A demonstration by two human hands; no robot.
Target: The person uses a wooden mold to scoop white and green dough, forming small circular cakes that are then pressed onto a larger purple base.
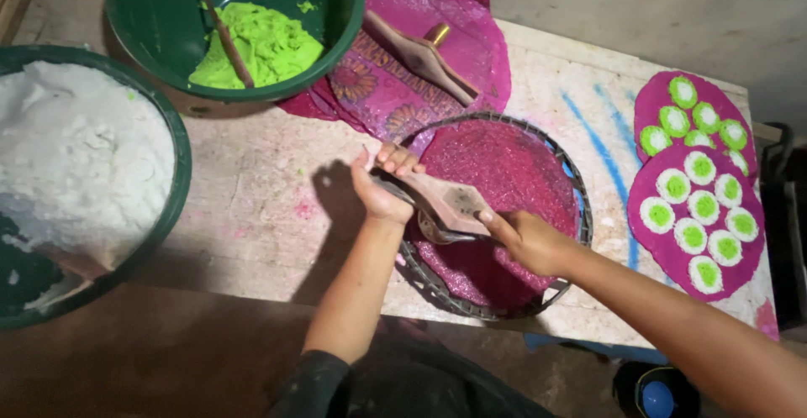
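The wooden mould (445, 199) sits in both hands above a round woven tray (580, 216) lined with a pink sheet (513, 166), near the front edge of the table (269, 183). The left hand (382, 187) is clamped around the mould's narrow end, fingers curled over the top. The right hand (525, 237) is closed on a metal spoon (441, 235) pressed against the mould's underside; the spoon's bowl is partly hidden, so what it carries cannot be told.

To do this well, the left hand should hold the mould level and steady while the spoon works flat along the wood, both kept over the tray so crumbs fall on the sheet and not the table.

Further out, 2 pink rounds (693, 216) on the right carry 13 or so small white cakes with green centres (698, 168). Behind the tray lie more pink sheets and a second wooden mould (420, 55). A green bowl (336, 23) holds bright green dough (261, 44) with a stick (227, 40) in it, and a larger green basin (176, 174) on the left holds white flour-like meal (76, 149).
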